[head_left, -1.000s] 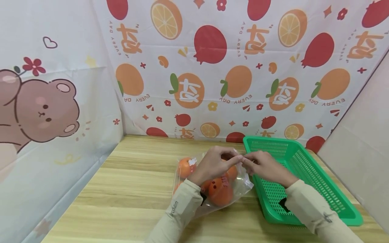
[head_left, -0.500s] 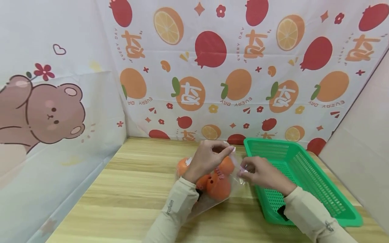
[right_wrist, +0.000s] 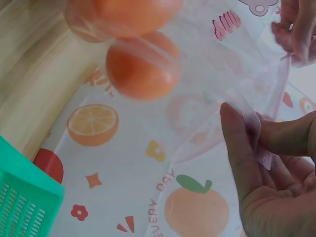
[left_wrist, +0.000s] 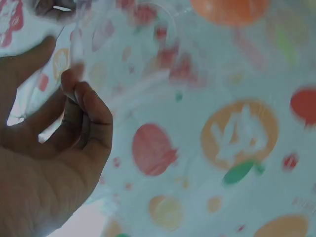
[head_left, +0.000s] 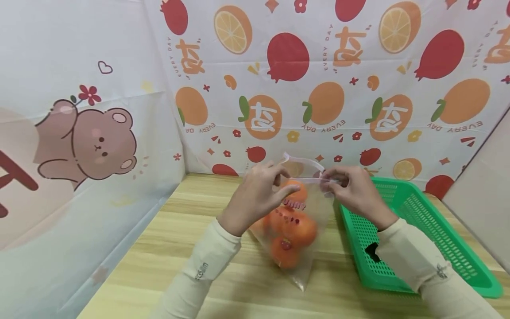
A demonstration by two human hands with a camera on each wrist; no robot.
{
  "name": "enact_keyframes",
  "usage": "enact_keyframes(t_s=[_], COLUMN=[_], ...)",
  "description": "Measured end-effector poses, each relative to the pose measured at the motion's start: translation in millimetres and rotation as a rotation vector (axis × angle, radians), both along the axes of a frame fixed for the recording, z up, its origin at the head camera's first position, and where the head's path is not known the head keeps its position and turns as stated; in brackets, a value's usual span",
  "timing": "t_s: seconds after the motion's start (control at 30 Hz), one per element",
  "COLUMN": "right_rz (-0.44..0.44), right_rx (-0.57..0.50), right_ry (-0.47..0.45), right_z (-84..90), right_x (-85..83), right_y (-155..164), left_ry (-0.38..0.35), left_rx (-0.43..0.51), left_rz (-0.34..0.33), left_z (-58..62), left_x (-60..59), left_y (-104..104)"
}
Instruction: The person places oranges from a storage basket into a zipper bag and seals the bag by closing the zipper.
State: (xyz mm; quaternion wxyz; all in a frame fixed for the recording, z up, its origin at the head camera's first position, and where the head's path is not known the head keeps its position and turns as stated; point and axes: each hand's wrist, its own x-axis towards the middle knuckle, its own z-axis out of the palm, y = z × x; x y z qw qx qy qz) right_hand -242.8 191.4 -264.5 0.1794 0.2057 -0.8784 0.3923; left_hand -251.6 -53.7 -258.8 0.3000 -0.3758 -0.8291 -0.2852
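Note:
A clear zip bag with several oranges in it hangs upright, its bottom corner near the wooden table. My left hand pinches the left side of the bag's top rim. My right hand pinches the right side of the rim. The mouth stands parted, with the back strip arching above the front one. In the right wrist view my right hand pinches the zip strip, and oranges show through the plastic. The left wrist view is blurred; the fingers curl at the plastic edge.
A green perforated basket stands on the table just right of the bag, under my right forearm. Fruit-print and bear-print sheets wall in the back and left. A pale panel closes the right side.
The bag has been lifted off the table from lying flat to hanging upright. Both hands rose and moved apart along the rim, parting the mouth. The view shifted left.

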Motion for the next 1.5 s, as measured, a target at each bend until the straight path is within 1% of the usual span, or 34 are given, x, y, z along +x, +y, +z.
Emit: enact_keyframes(t_s=[0.07, 0.13, 0.17, 0.27, 0.3, 0.37, 0.4, 0.47, 0.57, 0.63, 0.7, 0.8, 0.87, 0.93, 1.0, 1.13, 1.2, 1.27, 1.33, 1.37, 1.43, 1.5], right_rz=[0.0, 0.003, 0.008, 0.015, 0.017, 0.027, 0.032, 0.051, 0.087, 0.091, 0.081, 0.061, 0.063, 0.059, 0.047, -0.009, -0.03, -0.034, -0.02, -0.007, 0.032, 0.057], right_rx=[0.002, 0.01, 0.012, 0.02, 0.022, 0.025, 0.026, 0.011, -0.026, -0.047, -0.048, -0.034, -0.032, -0.028, -0.024, 0.009, 0.021, 0.028, 0.018, 0.006, -0.03, -0.067], right_ry=[0.04, 0.07, 0.082, 0.12, 0.133, 0.153, 0.16, 0.154, 0.132, 0.134, 0.159, 0.198, 0.208, 0.207, 0.21, 0.231, 0.247, 0.253, 0.236, 0.22, 0.172, 0.127], right_z=[2.7, 4.1, 4.5, 4.7, 4.6, 4.0, 3.6, 2.9, 2.6, 2.6, 2.7, 2.4, 1.8, 0.6, -1.6, -5.9, -6.5, -5.6, -3.6, -2.3, 0.3, 2.3], right_x=[-1.2, -1.8, -1.5, 0.3, 1.1, 2.4, 2.9, 3.6, 3.6, 2.9, 2.0, -0.2, -1.1, -1.7, -2.6, -4.0, -4.2, -4.1, -3.9, -3.7, -3.0, -2.1], right_y=[1, 2, 3, 8, 11, 15, 17, 20, 25, 28, 31, 34, 34, 34, 35, 36, 35, 33, 33, 33, 34, 35], left_ry=[0.021, -0.011, -0.036, -0.181, -0.234, -0.311, -0.352, -0.411, -0.462, -0.465, -0.444, -0.412, -0.405, -0.42, -0.431, -0.458, -0.455, -0.438, -0.373, -0.332, -0.25, -0.187], left_rx=[-0.115, -0.215, -0.263, -0.371, -0.4, -0.448, -0.455, -0.439, -0.348, -0.28, -0.227, -0.163, -0.129, -0.101, -0.095, -0.104, -0.127, -0.172, -0.238, -0.274, -0.339, -0.394], left_rz=[-0.009, -0.027, -0.032, -0.029, -0.023, -0.026, -0.042, -0.077, -0.117, -0.124, -0.127, -0.144, -0.155, -0.175, -0.177, -0.163, -0.138, -0.108, -0.075, -0.064, -0.062, -0.076], left_z=[9.5, 18.5, 22.3, 29.7, 30.6, 30.5, 29.8, 27.9, 25.5, 24.7, 23.7, 20.8, 18.0, 15.1, 12.7, 11.1, 13.8, 20.1, 30.3, 35.9, 47.4, 56.3], left_x=[0.0, -5.5, -11.0, -33.0, -40.5, -54.7, -60.5, -68.9, -74.4, -73.9, -72.2, -68.4, -65.6, -62.0, -57.3, -48.6, -44.2, -38.9, -31.0, -26.5, -17.7, -10.9], left_y=[-7, -15, -19, -32, -37, -46, -51, -59, -70, -76, -80, -82, -83, -85, -89, -99, -103, -102, -94, -87, -63, -31])
